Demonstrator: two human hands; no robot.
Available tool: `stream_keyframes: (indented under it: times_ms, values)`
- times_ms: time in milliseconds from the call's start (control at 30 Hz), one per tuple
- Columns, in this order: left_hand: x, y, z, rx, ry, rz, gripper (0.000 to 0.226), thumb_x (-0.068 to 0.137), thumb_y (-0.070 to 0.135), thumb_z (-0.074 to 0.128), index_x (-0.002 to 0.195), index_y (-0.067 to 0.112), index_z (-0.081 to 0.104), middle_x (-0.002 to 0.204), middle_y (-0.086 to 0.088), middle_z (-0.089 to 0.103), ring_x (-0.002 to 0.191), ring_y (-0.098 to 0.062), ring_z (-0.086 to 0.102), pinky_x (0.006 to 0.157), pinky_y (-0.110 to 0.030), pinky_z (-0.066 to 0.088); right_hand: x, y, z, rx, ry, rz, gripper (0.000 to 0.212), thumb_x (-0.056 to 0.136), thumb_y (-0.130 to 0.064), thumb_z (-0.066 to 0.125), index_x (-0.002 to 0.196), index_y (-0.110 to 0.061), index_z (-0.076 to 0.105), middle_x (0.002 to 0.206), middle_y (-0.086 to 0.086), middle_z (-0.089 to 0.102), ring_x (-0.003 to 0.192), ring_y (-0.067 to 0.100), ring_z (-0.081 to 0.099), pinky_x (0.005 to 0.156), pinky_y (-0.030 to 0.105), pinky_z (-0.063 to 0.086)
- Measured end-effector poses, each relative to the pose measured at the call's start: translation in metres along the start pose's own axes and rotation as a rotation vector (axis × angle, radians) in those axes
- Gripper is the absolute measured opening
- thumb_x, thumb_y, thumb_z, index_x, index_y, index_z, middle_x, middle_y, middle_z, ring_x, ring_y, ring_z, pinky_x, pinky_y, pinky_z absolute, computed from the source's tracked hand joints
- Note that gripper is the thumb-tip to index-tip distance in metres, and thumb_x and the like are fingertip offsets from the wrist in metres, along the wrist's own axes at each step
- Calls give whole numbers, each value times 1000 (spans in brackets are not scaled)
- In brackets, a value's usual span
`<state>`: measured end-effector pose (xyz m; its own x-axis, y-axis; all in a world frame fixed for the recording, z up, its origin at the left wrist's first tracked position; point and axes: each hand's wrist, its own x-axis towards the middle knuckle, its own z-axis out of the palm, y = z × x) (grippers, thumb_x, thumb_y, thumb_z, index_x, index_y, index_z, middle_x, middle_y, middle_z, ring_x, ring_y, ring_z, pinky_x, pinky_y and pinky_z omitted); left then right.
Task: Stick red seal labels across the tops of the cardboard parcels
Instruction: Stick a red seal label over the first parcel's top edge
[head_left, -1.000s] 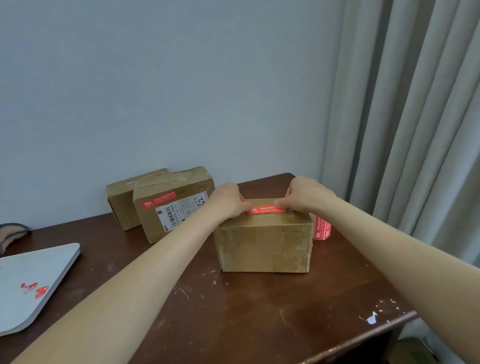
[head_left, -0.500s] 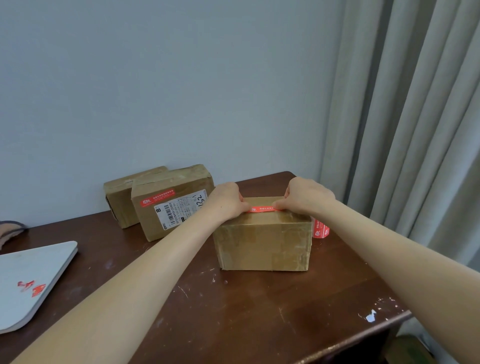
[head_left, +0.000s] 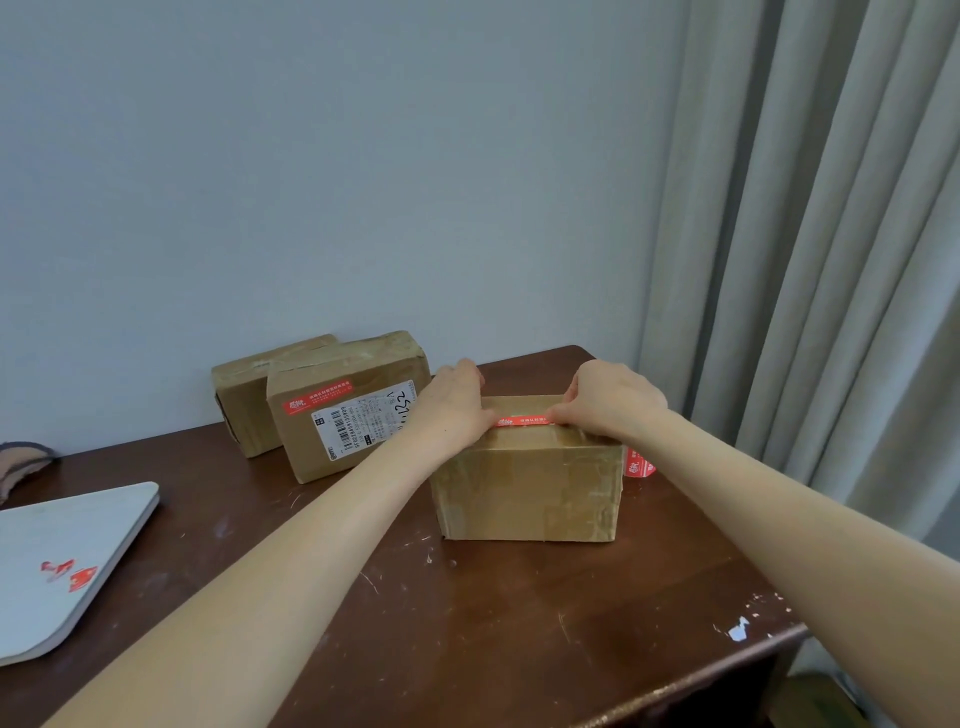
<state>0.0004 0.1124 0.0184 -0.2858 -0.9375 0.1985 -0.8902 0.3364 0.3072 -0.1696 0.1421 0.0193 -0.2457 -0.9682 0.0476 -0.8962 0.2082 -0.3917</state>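
Note:
A taped cardboard parcel (head_left: 524, 493) stands in the middle of the dark wooden table (head_left: 467, 623). A red seal label (head_left: 522, 420) lies across its top near the front edge. My left hand (head_left: 454, 410) pinches the label's left end and my right hand (head_left: 610, 397) pinches its right end, both with curled fingers over the parcel's top. Only the middle of the label shows between the hands. A red roll of labels (head_left: 639, 464) peeks out behind the parcel's right side.
Two more parcels lean against the wall at the back left; the front one (head_left: 311, 457) carries a red label and a shipping sticker, the other (head_left: 244, 400) stands behind it. A white board (head_left: 62, 545) lies at the left. Curtains (head_left: 831, 260) hang at the right.
Both hands stay at the label's ends on the parcel top. My right thumb has crept slightly left along the label, so less of the red strip shows.

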Motion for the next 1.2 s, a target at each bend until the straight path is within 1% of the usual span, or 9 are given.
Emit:
stream_keyframes:
  times_ms: [133,233,367,533,600,767,833,1000,1200]
  values:
    - [-18,-4,7,77,165,320,32,95,26,47,126,22,53,126,2,48,115,-16,48,90,-32,45,-2,4,-3,72,8,0,49,75,-52,70,110,-20,56,100,-2,62,94,20,59,78,37,52]
    - [-30,-5,14,148,14,462,50,95,51,36,141,32,39,145,8,39,134,-14,31,110,-36,30,-8,2,-4,39,26,23,53,73,-65,66,100,-21,60,94,-2,65,91,21,61,75,35,51]
    - [-33,-13,18,236,-49,410,64,89,62,41,146,35,28,154,11,26,142,-13,20,114,-35,24,-10,-3,2,-47,81,28,44,77,-59,65,103,-23,61,100,-1,65,93,22,62,66,31,43]
    - [-38,-28,16,263,49,352,71,85,63,47,145,26,32,152,10,27,138,-12,28,108,-32,33,-8,4,1,27,64,3,26,84,-40,63,103,-23,62,106,-1,64,98,22,60,71,33,45]
    - [-41,-32,16,274,70,348,71,87,61,47,145,24,31,153,8,27,137,-14,30,110,-32,29,-8,5,1,41,68,-24,22,86,-35,60,106,-26,61,111,-1,63,100,22,58,75,33,45]
    - [-50,-29,22,300,135,368,75,86,60,48,148,32,19,148,3,31,134,-18,33,114,-35,23,-29,6,1,-46,118,-263,43,87,-51,54,128,-37,55,129,-5,49,121,18,44,96,37,44]
    - [-50,-25,24,307,143,357,76,84,61,50,148,38,16,145,1,33,133,-20,32,112,-36,25,-43,4,3,-85,97,-375,49,87,-54,53,133,-39,51,139,-6,41,133,17,31,106,38,35]
    - [-52,-20,28,315,169,336,71,82,61,53,144,44,23,142,-1,35,130,-22,31,106,-33,28,-56,5,15,-284,51,-440,65,83,-60,56,142,-43,37,154,-3,23,148,23,2,118,42,9]
    - [-51,-19,26,305,154,319,70,81,63,55,143,44,29,142,1,36,131,-19,32,97,-30,38,-61,6,21,-369,151,-399,63,83,-66,52,141,-42,41,151,-2,29,148,25,6,119,43,8]
